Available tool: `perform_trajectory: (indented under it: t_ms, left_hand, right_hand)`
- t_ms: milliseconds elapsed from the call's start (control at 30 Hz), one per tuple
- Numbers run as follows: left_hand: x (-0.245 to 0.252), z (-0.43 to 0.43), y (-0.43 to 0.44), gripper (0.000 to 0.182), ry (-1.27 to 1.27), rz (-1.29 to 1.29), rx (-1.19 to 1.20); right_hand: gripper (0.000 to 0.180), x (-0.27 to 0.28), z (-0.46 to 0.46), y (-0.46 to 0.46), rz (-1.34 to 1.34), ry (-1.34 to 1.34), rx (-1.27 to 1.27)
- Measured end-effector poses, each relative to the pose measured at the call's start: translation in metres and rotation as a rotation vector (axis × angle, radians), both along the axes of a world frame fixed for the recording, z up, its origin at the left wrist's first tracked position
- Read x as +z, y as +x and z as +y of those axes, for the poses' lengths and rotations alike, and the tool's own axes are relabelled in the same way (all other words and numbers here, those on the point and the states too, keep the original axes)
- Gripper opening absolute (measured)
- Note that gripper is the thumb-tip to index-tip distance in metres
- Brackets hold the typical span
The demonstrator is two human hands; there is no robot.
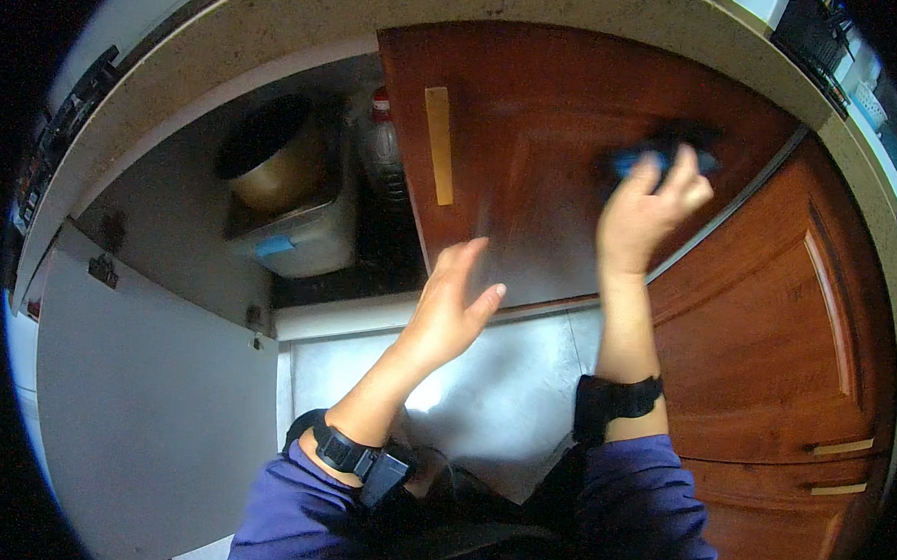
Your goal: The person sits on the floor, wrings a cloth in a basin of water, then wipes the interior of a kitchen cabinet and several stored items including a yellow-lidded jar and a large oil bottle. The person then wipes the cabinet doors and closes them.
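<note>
My right hand [647,206] is pressed towards a reddish-brown wooden cabinet door [529,163], its fingers closed around a blurred blue and dark cloth [634,162]. My left hand [455,303] holds nothing, thumb and fingers apart, in front of the lower left part of that door. A gold-coloured handle [438,146] runs upright near the door's left edge. Left of this door the cupboard stands open. Inside it, a dark-mouthed, tan pot [281,167] rests on a translucent plastic box [308,236]. Beside them is a clear bottle with a red cap [383,142], partly hidden by the door.
A swung-out door with a pale inner face [157,410] stands at the left. The speckled countertop edge [498,4] curves above. More brown cabinet fronts [762,316] flank me at the right, with gold handles [843,447]. Shiny grey floor tiles [481,394] lie below.
</note>
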State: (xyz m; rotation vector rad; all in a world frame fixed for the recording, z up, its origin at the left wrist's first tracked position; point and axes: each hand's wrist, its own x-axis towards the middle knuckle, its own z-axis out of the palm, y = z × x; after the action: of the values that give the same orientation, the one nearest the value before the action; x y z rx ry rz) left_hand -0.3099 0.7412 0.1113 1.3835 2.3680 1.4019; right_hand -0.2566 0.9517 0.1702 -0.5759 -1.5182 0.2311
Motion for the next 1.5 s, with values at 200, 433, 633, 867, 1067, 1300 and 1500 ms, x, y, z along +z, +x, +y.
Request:
perform_trajectory:
  t_ms: [200, 433, 633, 867, 1067, 1300, 1500]
  left_hand:
    - [-0.003, 0.009, -0.002, 0.053, -0.101, 0.017, -0.037]
    - [-0.003, 0.000, 0.007, 0.051, -0.236, 0.029, -0.014]
    - [0.002, -0.001, 0.010, 0.050, -0.211, 0.039, -0.037]
    - [-0.001, -0.001, -0.003, 0.050, -0.288, -0.018, -0.049]
    - [-0.015, -0.005, 0.001, 0.052, -0.370, 0.038, -0.087]
    - [-0.017, -0.001, 0.002, 0.053, -0.496, -0.050, -0.099]
    - [-0.024, 0.005, 0.008, 0.054, -0.579, 0.021, -0.127]
  right_hand:
    - [0.054, -0.077, -0.046, -0.028, -0.227, 0.412, 0.195]
    - [0.065, -0.107, -0.018, 0.013, -0.438, 0.352, 0.254]
    - [0.051, -0.044, -0.023, 0.005, -0.208, 0.125, 0.418]
    - [0.056, -0.115, -0.041, -0.006, -0.414, 0.293, 0.265]
    - [0.032, -0.187, -0.042, 0.013, -0.710, 0.232, 0.375]
    - [0.042, -0.162, 0.023, 0.027, -0.139, -0.249, 0.185]
    - [0.045, -0.169, 0.019, 0.002, 0.233, -0.759, -0.015]
